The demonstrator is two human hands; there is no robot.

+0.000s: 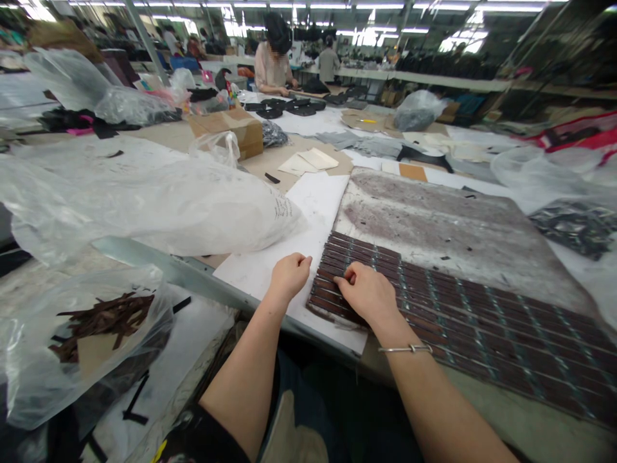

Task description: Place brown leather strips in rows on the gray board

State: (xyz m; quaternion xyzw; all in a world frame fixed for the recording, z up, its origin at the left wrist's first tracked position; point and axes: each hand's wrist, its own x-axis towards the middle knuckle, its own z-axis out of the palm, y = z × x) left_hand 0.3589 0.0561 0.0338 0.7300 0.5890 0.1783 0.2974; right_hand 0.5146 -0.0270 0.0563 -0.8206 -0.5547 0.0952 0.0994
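Note:
Rows of narrow dark brown strips (482, 321) lie side by side along the near part of a worn, whitish-brown board (434, 218), with pale greenish lines crossing them. My right hand (369, 290) rests over the left end of these rows, its thumb and fingers bent together against the strips. Whatever its fingertips grip is hidden. Just left of the board, above white paper (260, 273), is my left hand (290, 275), closed with thumb and forefinger pressed together. Anything between those fingers is too small to make out.
A large clear plastic bag (193, 206) covers the table to the left. Lower left, an open plastic bag (159, 308) holds loose brown strips (116, 315). A cardboard box (229, 132) stands farther back. Across the table a person (272, 64) works near black pieces (301, 106).

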